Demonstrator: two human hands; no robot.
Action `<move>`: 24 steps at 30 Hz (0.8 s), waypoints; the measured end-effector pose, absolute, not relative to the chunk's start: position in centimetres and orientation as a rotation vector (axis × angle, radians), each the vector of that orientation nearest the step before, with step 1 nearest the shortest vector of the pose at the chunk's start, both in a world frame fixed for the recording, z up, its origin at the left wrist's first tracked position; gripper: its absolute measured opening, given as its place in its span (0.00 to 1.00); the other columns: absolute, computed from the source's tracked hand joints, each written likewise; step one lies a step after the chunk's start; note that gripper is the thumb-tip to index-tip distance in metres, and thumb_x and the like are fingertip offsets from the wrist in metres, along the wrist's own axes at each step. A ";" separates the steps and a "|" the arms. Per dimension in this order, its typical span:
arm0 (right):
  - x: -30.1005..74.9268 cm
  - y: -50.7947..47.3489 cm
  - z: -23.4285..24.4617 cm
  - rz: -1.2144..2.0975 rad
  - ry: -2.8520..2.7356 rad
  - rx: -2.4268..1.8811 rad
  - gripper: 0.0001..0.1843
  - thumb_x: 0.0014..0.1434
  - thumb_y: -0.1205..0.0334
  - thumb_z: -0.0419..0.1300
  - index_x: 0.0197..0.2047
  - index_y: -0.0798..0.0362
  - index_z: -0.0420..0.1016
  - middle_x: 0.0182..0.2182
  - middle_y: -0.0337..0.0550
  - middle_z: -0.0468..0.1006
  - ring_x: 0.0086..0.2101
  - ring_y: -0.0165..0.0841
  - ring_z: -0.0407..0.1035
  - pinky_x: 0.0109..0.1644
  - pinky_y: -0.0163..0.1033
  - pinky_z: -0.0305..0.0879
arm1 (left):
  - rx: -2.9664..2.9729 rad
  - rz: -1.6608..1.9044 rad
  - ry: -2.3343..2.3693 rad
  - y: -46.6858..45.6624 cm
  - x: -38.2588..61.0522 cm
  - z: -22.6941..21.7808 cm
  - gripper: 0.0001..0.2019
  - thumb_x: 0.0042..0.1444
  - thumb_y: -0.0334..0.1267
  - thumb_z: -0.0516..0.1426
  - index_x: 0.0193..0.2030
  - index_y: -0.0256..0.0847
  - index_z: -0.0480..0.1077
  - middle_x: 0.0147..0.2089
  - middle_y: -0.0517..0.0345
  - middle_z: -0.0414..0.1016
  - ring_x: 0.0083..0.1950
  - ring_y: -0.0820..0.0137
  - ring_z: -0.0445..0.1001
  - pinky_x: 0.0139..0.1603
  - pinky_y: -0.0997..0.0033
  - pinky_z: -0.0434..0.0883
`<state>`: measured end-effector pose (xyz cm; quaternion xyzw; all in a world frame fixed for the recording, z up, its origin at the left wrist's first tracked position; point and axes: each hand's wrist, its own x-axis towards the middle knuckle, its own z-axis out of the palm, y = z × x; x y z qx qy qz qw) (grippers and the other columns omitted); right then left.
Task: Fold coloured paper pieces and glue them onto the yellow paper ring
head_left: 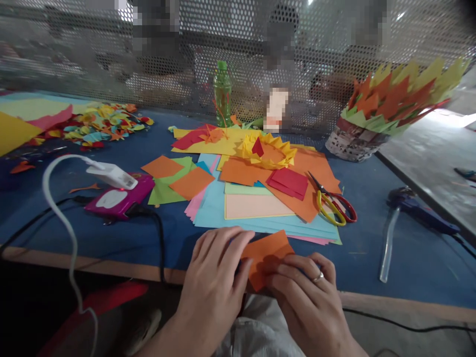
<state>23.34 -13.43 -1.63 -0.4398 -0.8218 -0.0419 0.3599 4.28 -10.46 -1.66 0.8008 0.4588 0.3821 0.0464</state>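
one orange paper [268, 246]: sat at the near edge of the table [359, 270]
left hand [215, 270]: thumb and forefinger parted at its left corner, pinch unclear
right hand [307, 285]: closed on its right side

The one head-worn camera looks forward and down over the lap [260, 325], close above the left hand [213, 280] and right hand [307, 285] at lower centre, facing a perforated screen [238, 42] along the frame's top.

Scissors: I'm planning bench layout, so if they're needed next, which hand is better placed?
Probably the right hand: the scissors lie just beyond it, handles toward the person, while the left hand is farther off. Both hands are at the orange paper.
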 end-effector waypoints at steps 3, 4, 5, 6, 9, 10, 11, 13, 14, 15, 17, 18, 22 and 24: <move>23.3 -13.5 -1.6 -0.081 -2.067 -1.153 0.10 0.66 0.70 0.56 0.37 0.47 0.76 0.36 0.31 0.85 0.39 0.30 0.76 0.51 0.41 0.56 | 2.574 1.114 1.228 -10.9 3.9 -1.5 0.18 0.64 0.23 0.52 0.57 0.39 0.71 0.59 0.50 0.73 0.61 0.64 0.68 0.63 0.59 0.65; 23.3 -13.5 -1.6 -0.070 -2.060 -1.156 0.10 0.65 0.71 0.57 0.36 0.47 0.75 0.36 0.31 0.85 0.39 0.30 0.76 0.51 0.41 0.56 | 2.605 1.090 1.141 -11.1 3.6 -1.5 0.18 0.64 0.22 0.51 0.57 0.39 0.72 0.58 0.52 0.74 0.61 0.66 0.68 0.64 0.61 0.65; 23.3 -13.5 -1.6 -0.056 -2.061 -1.158 0.09 0.64 0.71 0.58 0.36 0.48 0.75 0.36 0.31 0.85 0.39 0.30 0.76 0.51 0.41 0.56 | 2.623 1.086 1.063 -11.3 3.4 -1.7 0.18 0.65 0.22 0.49 0.56 0.38 0.73 0.56 0.53 0.76 0.61 0.67 0.69 0.65 0.63 0.64; 23.3 -13.5 -1.6 -0.037 -2.068 -1.160 0.09 0.63 0.71 0.58 0.37 0.48 0.75 0.37 0.31 0.85 0.39 0.30 0.76 0.51 0.41 0.56 | 2.628 1.100 1.010 -11.5 3.2 -1.9 0.18 0.65 0.22 0.49 0.55 0.37 0.74 0.54 0.54 0.77 0.60 0.68 0.70 0.66 0.65 0.64; 23.1 -13.5 -1.6 0.025 -2.057 -1.171 0.08 0.62 0.72 0.60 0.37 0.48 0.75 0.38 0.32 0.84 0.39 0.30 0.76 0.50 0.41 0.57 | 2.618 1.205 1.011 -11.9 2.4 -2.8 0.17 0.64 0.23 0.51 0.54 0.34 0.75 0.53 0.53 0.79 0.60 0.67 0.71 0.69 0.62 0.60; 23.0 -13.5 -1.6 0.048 -2.042 -1.185 0.07 0.62 0.71 0.60 0.37 0.48 0.75 0.38 0.32 0.84 0.39 0.31 0.76 0.50 0.41 0.57 | 2.627 1.203 1.025 -11.9 2.2 -3.0 0.17 0.63 0.23 0.52 0.54 0.34 0.75 0.54 0.53 0.79 0.60 0.66 0.71 0.69 0.61 0.59; 22.9 -13.5 -1.7 0.069 -2.027 -1.202 0.06 0.63 0.70 0.60 0.37 0.48 0.75 0.37 0.34 0.84 0.38 0.31 0.75 0.50 0.41 0.57 | 2.637 1.183 1.030 -12.0 2.0 -3.2 0.16 0.63 0.23 0.53 0.55 0.33 0.75 0.54 0.53 0.79 0.60 0.66 0.71 0.70 0.60 0.58; 22.7 -13.5 -1.8 0.100 -2.012 -1.244 0.04 0.64 0.66 0.60 0.38 0.48 0.75 0.36 0.36 0.82 0.36 0.32 0.73 0.48 0.41 0.58 | 2.642 1.153 1.025 -12.0 1.6 -3.5 0.16 0.63 0.22 0.54 0.55 0.34 0.75 0.54 0.53 0.80 0.60 0.66 0.72 0.69 0.59 0.58; 22.7 -13.5 -1.8 0.108 -2.012 -1.265 0.03 0.64 0.64 0.61 0.37 0.48 0.75 0.35 0.37 0.81 0.36 0.32 0.72 0.47 0.41 0.58 | 2.639 1.154 1.017 -12.0 1.5 -3.6 0.16 0.63 0.23 0.55 0.55 0.34 0.75 0.54 0.53 0.80 0.60 0.65 0.72 0.69 0.58 0.59; 22.8 -13.5 -1.8 0.115 -2.013 -1.286 0.03 0.64 0.63 0.62 0.37 0.48 0.75 0.34 0.37 0.80 0.36 0.33 0.71 0.46 0.40 0.58 | 2.640 1.153 1.004 -12.0 1.4 -3.7 0.17 0.63 0.23 0.55 0.56 0.34 0.74 0.55 0.53 0.79 0.60 0.65 0.72 0.69 0.58 0.59; 23.0 -13.4 -1.8 0.146 -2.034 -1.322 0.02 0.63 0.62 0.64 0.36 0.47 0.76 0.34 0.38 0.79 0.37 0.34 0.69 0.45 0.40 0.57 | 2.652 1.142 0.978 -12.0 1.2 -4.0 0.17 0.63 0.23 0.55 0.57 0.34 0.74 0.56 0.54 0.79 0.60 0.66 0.72 0.69 0.58 0.59; 23.2 -13.4 -1.8 0.169 -2.054 -1.336 0.02 0.62 0.62 0.64 0.37 0.47 0.76 0.35 0.38 0.78 0.38 0.34 0.69 0.44 0.40 0.57 | 2.655 1.135 0.969 -12.0 1.1 -4.1 0.18 0.63 0.23 0.54 0.58 0.34 0.73 0.56 0.54 0.79 0.60 0.66 0.71 0.69 0.59 0.59; 23.7 -13.4 -1.8 0.227 -2.121 -1.349 0.04 0.61 0.64 0.66 0.37 0.46 0.76 0.36 0.37 0.77 0.39 0.34 0.67 0.44 0.40 0.57 | 2.615 1.204 0.970 -11.9 1.2 -4.4 0.17 0.63 0.23 0.55 0.56 0.34 0.75 0.55 0.55 0.80 0.59 0.66 0.72 0.68 0.59 0.60; 23.7 -13.3 -1.9 0.211 -2.108 -1.349 0.04 0.61 0.66 0.65 0.37 0.46 0.75 0.36 0.37 0.77 0.39 0.34 0.67 0.44 0.41 0.57 | 2.624 1.210 0.985 -11.8 1.4 -4.4 0.16 0.62 0.23 0.55 0.55 0.33 0.75 0.54 0.53 0.80 0.59 0.65 0.72 0.67 0.58 0.61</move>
